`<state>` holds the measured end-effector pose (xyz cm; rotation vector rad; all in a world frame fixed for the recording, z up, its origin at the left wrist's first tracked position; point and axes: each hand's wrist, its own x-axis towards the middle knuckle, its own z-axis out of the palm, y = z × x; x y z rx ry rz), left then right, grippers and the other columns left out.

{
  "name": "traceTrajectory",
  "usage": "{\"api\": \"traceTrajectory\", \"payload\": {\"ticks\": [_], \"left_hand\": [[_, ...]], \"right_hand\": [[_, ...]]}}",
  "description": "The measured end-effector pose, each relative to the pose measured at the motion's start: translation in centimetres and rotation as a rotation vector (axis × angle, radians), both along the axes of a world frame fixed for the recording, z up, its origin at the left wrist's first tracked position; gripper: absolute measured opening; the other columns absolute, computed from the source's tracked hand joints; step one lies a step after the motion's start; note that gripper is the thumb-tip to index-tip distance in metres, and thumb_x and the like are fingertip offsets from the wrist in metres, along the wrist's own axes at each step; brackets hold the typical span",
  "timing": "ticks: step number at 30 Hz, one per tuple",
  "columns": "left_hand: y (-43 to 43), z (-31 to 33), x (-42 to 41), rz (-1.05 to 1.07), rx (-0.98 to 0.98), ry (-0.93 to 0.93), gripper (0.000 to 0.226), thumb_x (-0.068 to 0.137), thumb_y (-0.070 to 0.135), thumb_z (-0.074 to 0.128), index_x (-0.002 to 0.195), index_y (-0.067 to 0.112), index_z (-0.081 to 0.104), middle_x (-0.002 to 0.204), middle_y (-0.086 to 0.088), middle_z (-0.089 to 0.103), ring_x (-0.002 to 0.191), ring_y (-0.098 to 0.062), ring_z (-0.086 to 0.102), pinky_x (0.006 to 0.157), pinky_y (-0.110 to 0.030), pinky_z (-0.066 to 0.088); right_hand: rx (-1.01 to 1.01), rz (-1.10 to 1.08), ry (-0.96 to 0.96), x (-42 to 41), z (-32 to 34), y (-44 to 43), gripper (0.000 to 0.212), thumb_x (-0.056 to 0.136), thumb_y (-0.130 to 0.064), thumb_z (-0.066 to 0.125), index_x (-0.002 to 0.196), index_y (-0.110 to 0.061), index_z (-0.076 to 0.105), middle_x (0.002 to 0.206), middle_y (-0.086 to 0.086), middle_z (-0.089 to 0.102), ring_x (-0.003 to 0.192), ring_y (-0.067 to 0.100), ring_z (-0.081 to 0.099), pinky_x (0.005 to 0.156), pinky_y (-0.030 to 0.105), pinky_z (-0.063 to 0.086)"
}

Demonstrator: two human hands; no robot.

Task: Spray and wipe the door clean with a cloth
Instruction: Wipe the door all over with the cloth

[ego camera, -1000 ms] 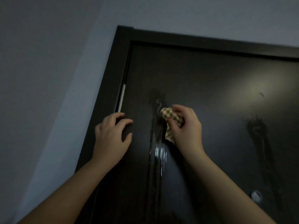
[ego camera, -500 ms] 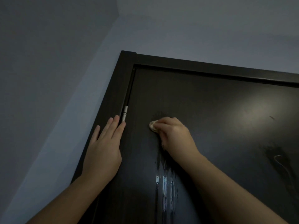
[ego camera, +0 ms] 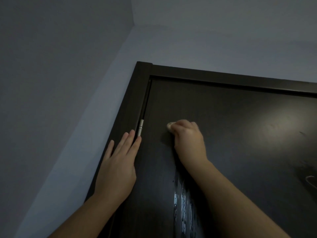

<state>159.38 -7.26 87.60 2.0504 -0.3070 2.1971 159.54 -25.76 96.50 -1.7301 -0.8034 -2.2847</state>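
A dark brown door (ego camera: 231, 126) fills the right and lower part of the head view, set in a dark frame (ego camera: 223, 75). My right hand (ego camera: 188, 140) grips a small pale cloth (ego camera: 169, 125) and presses it against the door's upper left area; only a corner of the cloth shows past my fingers. My left hand (ego camera: 118, 160) lies flat with straight fingers on the frame's left side, fingertips beside a silver hinge (ego camera: 140, 127). Wet streaks of spray (ego camera: 181, 200) run down the door below my right wrist.
Grey-blue walls (ego camera: 68, 100) meet in a corner above and left of the door. A bright light reflection (ego camera: 277, 131) sits on the door at the right, with smudge marks (ego camera: 308, 179) further right and lower.
My right hand has wiped the cloth upward and bunched it under the fingers. My left hand has gone from curled on the door edge to flat on the frame. The view has tilted up.
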Motion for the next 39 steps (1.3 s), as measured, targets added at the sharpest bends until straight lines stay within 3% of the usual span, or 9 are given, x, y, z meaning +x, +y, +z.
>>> {"api": "traceTrajectory", "payload": {"ticks": [3,9,14,18,20,25,30,35,39], "left_hand": [[0.4,0.2,-0.1,-0.037,0.019,-0.026,0.066,0.084,0.002,0.051,0.147,0.015,0.035,0.153,-0.002,0.033,0.141,-0.015,0.027,0.115,-0.033,0.008],[0.7,0.1,0.4,-0.015,-0.071,-0.055,0.065,0.088,0.031,0.02,0.149,0.009,0.015,0.158,-0.006,0.012,0.146,-0.017,0.01,0.117,-0.031,0.004],[1.0,0.1,0.3,0.029,-0.074,-0.038,0.065,0.09,0.035,0.023,0.149,0.01,0.011,0.158,-0.008,0.01,0.144,-0.015,0.003,0.118,-0.033,0.003],[1.1,0.0,0.3,0.081,-0.064,-0.023,0.064,0.088,0.03,0.027,0.144,0.0,0.034,0.152,-0.016,0.03,0.141,-0.026,0.027,0.114,-0.035,0.011],[1.2,0.0,0.3,0.091,-0.062,-0.037,0.064,0.088,0.03,0.026,0.144,0.0,0.034,0.152,-0.016,0.03,0.141,-0.026,0.027,0.113,-0.035,0.011],[1.2,-0.1,0.4,0.094,-0.059,-0.044,0.066,0.089,0.034,0.017,0.148,0.005,0.023,0.157,-0.011,0.019,0.145,-0.022,0.015,0.117,-0.037,0.01],[1.3,-0.2,0.7,0.084,-0.058,-0.039,0.065,0.089,0.034,0.017,0.148,0.006,0.02,0.157,-0.01,0.018,0.145,-0.021,0.013,0.117,-0.038,0.011],[1.3,-0.2,0.7,0.049,-0.049,-0.032,0.064,0.089,0.038,0.009,0.148,0.012,0.006,0.158,-0.006,0.007,0.146,-0.017,0.003,0.118,-0.034,0.002],[1.3,-0.4,0.9,0.041,-0.055,-0.037,0.061,0.092,0.034,0.015,0.147,0.007,0.015,0.157,-0.011,0.017,0.145,-0.022,0.015,0.118,-0.039,0.011]], "right_hand": [[-0.223,-0.02,-0.01,0.0,-3.4,0.0,0.025,0.086,-0.009,0.06,0.104,-0.021,0.073,0.104,-0.006,0.067,0.082,0.022,0.054,0.068,0.029,0.051],[0.141,0.012,0.021,0.1,0.9,1.0,0.024,0.091,-0.01,0.059,0.108,-0.016,0.074,0.107,0.001,0.068,0.088,0.025,0.052,0.074,0.03,0.048],[-0.242,-0.004,0.023,-0.2,-3.2,3.5,0.028,0.091,-0.018,0.047,0.103,-0.018,0.073,0.103,-0.004,0.067,0.081,0.02,0.053,0.067,0.029,0.051],[0.022,-0.011,-0.022,0.1,-0.5,1.5,0.022,0.09,-0.011,0.058,0.103,-0.018,0.074,0.101,-0.002,0.068,0.08,0.022,0.051,0.065,0.029,0.047],[0.067,0.007,0.0,0.1,0.3,4.0,0.021,0.086,-0.006,0.062,0.1,-0.016,0.075,0.098,0.0,0.068,0.078,0.023,0.051,0.064,0.025,0.04],[-0.271,-0.046,-0.008,-0.2,-3.5,2.3,0.019,0.087,-0.011,0.065,0.101,-0.02,0.074,0.104,-0.005,0.068,0.08,0.022,0.055,0.068,0.03,0.052],[0.076,-0.06,-0.016,0.2,1.0,2.1,0.019,0.087,-0.008,0.065,0.1,-0.019,0.075,0.101,-0.001,0.068,0.079,0.027,0.055,0.063,0.025,0.041],[-0.274,-0.116,0.025,-0.8,-3.5,-0.2,0.021,0.089,-0.015,0.064,0.107,-0.024,0.072,0.108,-0.006,0.067,0.083,0.022,0.055,0.07,0.03,0.051],[0.155,-0.13,0.021,-0.9,-0.8,-6.7,0.021,0.092,-0.014,0.06,0.107,-0.02,0.073,0.107,0.003,0.069,0.087,0.03,0.057,0.076,0.037,0.051]]}}
